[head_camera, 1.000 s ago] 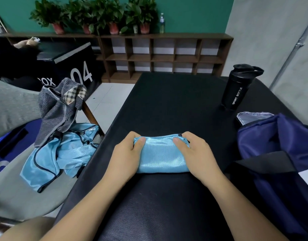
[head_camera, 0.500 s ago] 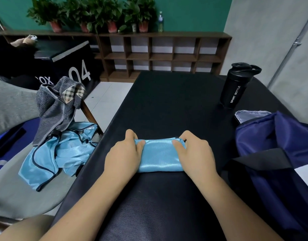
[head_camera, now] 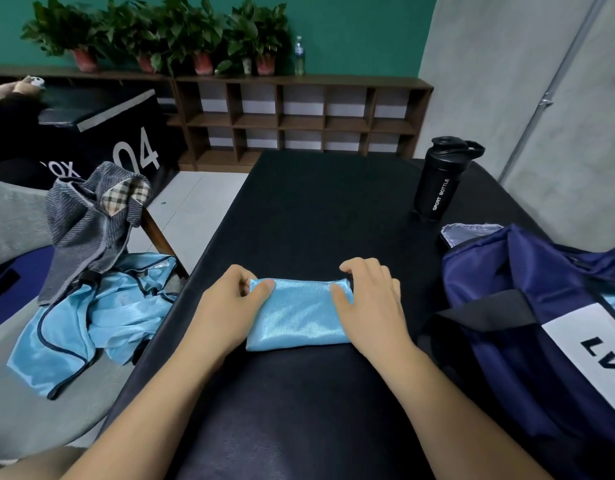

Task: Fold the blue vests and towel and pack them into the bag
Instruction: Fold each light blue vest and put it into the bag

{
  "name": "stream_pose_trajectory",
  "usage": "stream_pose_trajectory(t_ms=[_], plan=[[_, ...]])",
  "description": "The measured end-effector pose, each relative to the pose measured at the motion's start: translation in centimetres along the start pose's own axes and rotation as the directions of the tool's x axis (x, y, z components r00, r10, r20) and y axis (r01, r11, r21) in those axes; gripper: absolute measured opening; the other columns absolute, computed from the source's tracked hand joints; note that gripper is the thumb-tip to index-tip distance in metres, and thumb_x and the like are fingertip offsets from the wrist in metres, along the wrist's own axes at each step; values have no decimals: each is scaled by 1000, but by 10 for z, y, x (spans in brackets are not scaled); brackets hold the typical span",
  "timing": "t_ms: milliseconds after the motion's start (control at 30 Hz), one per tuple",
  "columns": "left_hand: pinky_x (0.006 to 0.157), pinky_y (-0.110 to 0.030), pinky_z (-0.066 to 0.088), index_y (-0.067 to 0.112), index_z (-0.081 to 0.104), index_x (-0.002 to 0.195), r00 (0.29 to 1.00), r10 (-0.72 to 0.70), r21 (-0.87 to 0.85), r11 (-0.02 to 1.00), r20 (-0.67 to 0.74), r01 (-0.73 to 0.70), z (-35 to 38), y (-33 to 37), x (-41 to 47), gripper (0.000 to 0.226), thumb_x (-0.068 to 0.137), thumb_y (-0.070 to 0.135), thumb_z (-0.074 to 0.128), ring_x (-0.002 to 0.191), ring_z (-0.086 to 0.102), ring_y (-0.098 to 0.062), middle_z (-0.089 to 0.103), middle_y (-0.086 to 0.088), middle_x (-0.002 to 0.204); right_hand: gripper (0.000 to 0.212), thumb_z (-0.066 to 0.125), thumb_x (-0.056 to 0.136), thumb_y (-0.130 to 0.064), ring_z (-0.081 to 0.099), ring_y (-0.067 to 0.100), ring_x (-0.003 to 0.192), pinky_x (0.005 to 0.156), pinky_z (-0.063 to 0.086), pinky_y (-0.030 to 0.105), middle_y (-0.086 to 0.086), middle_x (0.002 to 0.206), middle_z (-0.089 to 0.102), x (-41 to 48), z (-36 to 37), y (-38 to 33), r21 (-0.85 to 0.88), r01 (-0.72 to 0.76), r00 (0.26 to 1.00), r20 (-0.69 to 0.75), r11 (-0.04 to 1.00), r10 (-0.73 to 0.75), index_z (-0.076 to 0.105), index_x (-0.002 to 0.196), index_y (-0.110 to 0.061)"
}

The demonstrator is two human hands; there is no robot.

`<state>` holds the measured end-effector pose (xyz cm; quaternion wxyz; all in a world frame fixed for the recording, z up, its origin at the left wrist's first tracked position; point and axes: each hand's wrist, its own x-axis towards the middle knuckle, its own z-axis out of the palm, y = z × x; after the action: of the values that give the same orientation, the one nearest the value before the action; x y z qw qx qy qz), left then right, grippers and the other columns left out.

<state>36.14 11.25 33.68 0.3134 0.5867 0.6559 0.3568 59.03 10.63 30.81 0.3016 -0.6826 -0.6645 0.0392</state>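
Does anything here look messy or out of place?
Only the grey chair on the left: a shiny light-blue vest lies crumpled on its seat, and a grey striped towel is heaped beside it. The folded light-blue vest on the black table looks neat.

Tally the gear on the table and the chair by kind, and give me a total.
Vests: 2, the folded vest and the crumpled vest; that heap may hide more
Towels: 1, the grey towel
Bags: 1, the navy bag
Bottles: 1, the black sport bottle
Total: 5
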Motion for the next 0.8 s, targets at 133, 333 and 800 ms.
stream_pose_trajectory(t_ms=[133, 333, 800], plan=[[76, -39, 50, 29, 63, 94, 996, 63, -194, 980, 59, -50, -9, 4, -1, 28, 91, 56, 71, 81, 64, -21, 70, -7, 93, 41, 61, 99, -20, 45, 11, 126, 111, 32, 33, -11, 137, 51, 3, -12, -7, 25, 83, 997, -5, 996, -83, 55, 139, -26], [64, -32, 40, 23, 63, 98, 957, 242, -304, 934, 161, -185, -38, 45, -20, 18, 101, 39, 70, 67, 51, -11, 56, 2, 73, 55, 64, 102, -47, 46, -10, 137, 112, 34, 19, -27, 144, 58, 15, -75, -49, 442, 106, 920, 296, 890, -257, 44, 153, -45], [61, -23, 51, 23, 64, 96, 745, 610, -608, 708, 271, -359, -22, 181, -73, 19, 93, 34, 80, 70, 63, -15, 70, -6, 82, 37, 78, 98, -28, 78, 34, 98, 92, 61, 60, 8, 105, 81, -10, -294, -42, 431, 43, 832, 485, 901, -272, 60, 130, -23]])
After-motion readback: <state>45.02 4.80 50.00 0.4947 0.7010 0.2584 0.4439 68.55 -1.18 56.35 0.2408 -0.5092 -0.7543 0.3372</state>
